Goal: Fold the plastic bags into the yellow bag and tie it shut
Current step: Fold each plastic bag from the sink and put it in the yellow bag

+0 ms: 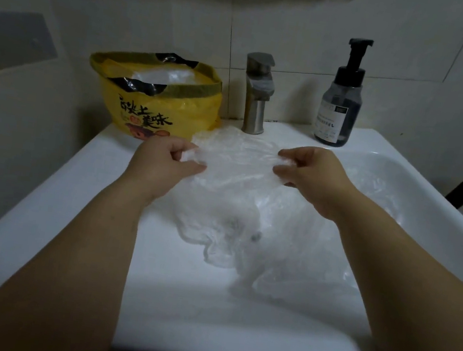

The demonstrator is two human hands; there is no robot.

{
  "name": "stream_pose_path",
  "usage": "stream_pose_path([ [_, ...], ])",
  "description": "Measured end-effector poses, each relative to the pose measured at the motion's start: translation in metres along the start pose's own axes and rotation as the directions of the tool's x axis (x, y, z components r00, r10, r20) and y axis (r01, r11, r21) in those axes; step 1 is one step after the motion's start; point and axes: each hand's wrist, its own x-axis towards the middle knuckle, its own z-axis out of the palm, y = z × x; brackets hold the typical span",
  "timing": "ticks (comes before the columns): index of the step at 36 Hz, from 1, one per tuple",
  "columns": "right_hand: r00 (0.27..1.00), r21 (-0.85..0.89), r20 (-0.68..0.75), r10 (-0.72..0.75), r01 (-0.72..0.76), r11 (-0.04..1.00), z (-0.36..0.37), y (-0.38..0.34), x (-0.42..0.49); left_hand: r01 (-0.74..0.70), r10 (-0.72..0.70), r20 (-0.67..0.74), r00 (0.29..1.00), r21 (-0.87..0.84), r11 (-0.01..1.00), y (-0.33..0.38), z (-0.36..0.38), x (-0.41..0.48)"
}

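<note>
Clear plastic bag (pixel 241 159), held stretched between both hands above the white sink (pixel 41 208). The left hand (pixel 164 160) pinches one upper edge of the film between thumb and curled fingers (pixel 186 151); the right hand (pixel 311 171) pinches the opposite edge in the same closed grip. Holding the edge taut across the gap probably serves to flatten the sheet so that a fold line can be made. The rest of the film hangs and bunches in loose wrinkles down into the basin, where more crumpled clear plastic lies to the right; whether that is the same bag or another cannot be told. The yellow bag (pixel 157 105) stands upright on the rear left ledge of the sink, just beside the tap (pixel 256 95), its mouth rolled open and propped wide, apparently so that folded bags can be dropped in one-handed. Pale plastic and a strip of black film already show inside its mouth. A soap pump bottle (pixel 341 101) stands on the rear ledge to the right, well apart from the work. The yellow bag is not yet tied.
</note>
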Motion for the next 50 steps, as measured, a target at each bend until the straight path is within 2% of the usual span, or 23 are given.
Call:
stream_pose_path([
  [2, 1.000, 0.002, -0.015, 0.002, -0.002, 1.000, 0.001, -0.001, 0.000, 0.027, -0.027, -0.024, 0.999, -0.020, 0.999, -0.002, -0.001, 0.003],
  [4, 1.000, -0.010, -0.029, 0.002, -0.003, 1.000, 0.000, -0.001, 0.000, 0.114, -0.110, 0.037, 0.993, -0.176, 0.978, 0.002, -0.001, 0.003],
  [7, 0.999, 0.066, -0.041, 0.003, 0.000, 0.998, -0.001, -0.002, 0.000, 0.259, -0.225, 0.129, 0.966, -0.476, 0.841, 0.017, 0.001, 0.002],
  [9, 1.000, 0.202, -0.023, 0.003, 0.002, 0.979, 0.000, -0.006, 0.000, 0.279, -0.234, 0.153, 0.960, -0.579, 0.766, 0.022, 0.003, 0.002],
  [10, 1.000, 0.281, -0.003, -0.001, 0.002, 0.960, 0.000, -0.008, 0.000, 0.274, -0.229, 0.152, 0.961, -0.586, 0.762, 0.024, 0.003, 0.001],
  [12, 0.999, 0.390, 0.032, -0.030, 0.015, 0.920, -0.001, -0.011, -0.001, 0.244, -0.213, 0.119, 0.970, -0.481, 0.842, 0.021, 0.006, 0.001],
  [14, 0.999, 0.381, 0.026, -0.043, 0.030, 0.924, 0.000, -0.012, -0.002, 0.231, -0.212, 0.092, 0.973, -0.342, 0.911, 0.019, 0.007, -0.002],
  [16, 0.999, 0.344, -0.005, -0.045, 0.044, 0.938, 0.001, -0.012, -0.003, 0.245, -0.224, 0.105, 0.969, -0.295, 0.924, 0.019, 0.008, -0.003],
  [19, 0.998, 0.346, -0.039, -0.048, 0.058, 0.936, 0.001, -0.013, -0.003, 0.370, -0.307, 0.221, 0.925, -0.354, 0.859, 0.023, 0.006, -0.004],
  [22, 0.998, 0.379, -0.038, -0.052, 0.063, 0.923, 0.003, -0.012, -0.003, 0.545, -0.391, 0.409, 0.825, -0.389, 0.743, 0.025, 0.000, -0.005],
  [25, 0.999, 0.412, -0.031, -0.036, 0.046, 0.910, 0.004, -0.012, -0.002, 0.606, -0.390, 0.510, 0.767, -0.374, 0.702, 0.027, 0.001, -0.008],
  [29, 1.000, 0.487, 0.002, 0.005, -0.006, 0.873, 0.001, -0.012, 0.000, 0.518, -0.279, 0.478, 0.833, -0.494, 0.698, 0.029, -0.003, -0.006],
  [32, 0.996, 0.530, 0.073, 0.049, -0.080, 0.844, -0.002, -0.010, 0.001, 0.484, -0.218, 0.458, 0.862, -0.612, 0.625, 0.023, -0.009, 0.000],
  [36, 0.975, 0.567, 0.207, 0.078, -0.184, 0.803, -0.004, -0.012, 0.000, 0.439, -0.259, 0.355, 0.898, -0.746, 0.500, 0.019, -0.012, 0.005],
  [38, 0.955, 0.566, 0.289, 0.065, -0.225, 0.793, -0.004, -0.014, -0.002, 0.432, -0.297, 0.323, 0.899, -0.767, 0.474, 0.019, -0.010, 0.005],
  [40, 0.935, 0.527, 0.348, 0.063, -0.250, 0.812, -0.002, -0.015, -0.003, 0.449, -0.341, 0.309, 0.888, -0.744, 0.494, 0.020, -0.007, 0.004],
  [42, 0.932, 0.497, 0.356, 0.067, -0.250, 0.831, 0.000, -0.016, -0.004, 0.461, -0.390, 0.286, 0.875, -0.737, 0.494, 0.020, -0.005, 0.005],
  [44, 0.939, 0.486, 0.336, 0.068, -0.235, 0.842, 0.002, -0.016, -0.004, 0.455, -0.422, 0.266, 0.867, -0.767, 0.452, 0.022, -0.003, 0.006],
  [48, 0.946, 0.461, 0.318, 0.064, -0.214, 0.861, 0.005, -0.014, -0.004, 0.522, -0.395, 0.370, 0.841, -0.747, 0.412, 0.023, 0.001, 0.003],
  [50, 0.941, 0.441, 0.329, 0.076, -0.224, 0.869, 0.008, -0.013, -0.004, 0.525, -0.361, 0.388, 0.848, -0.707, 0.474, 0.027, 0.008, 0.000],
])
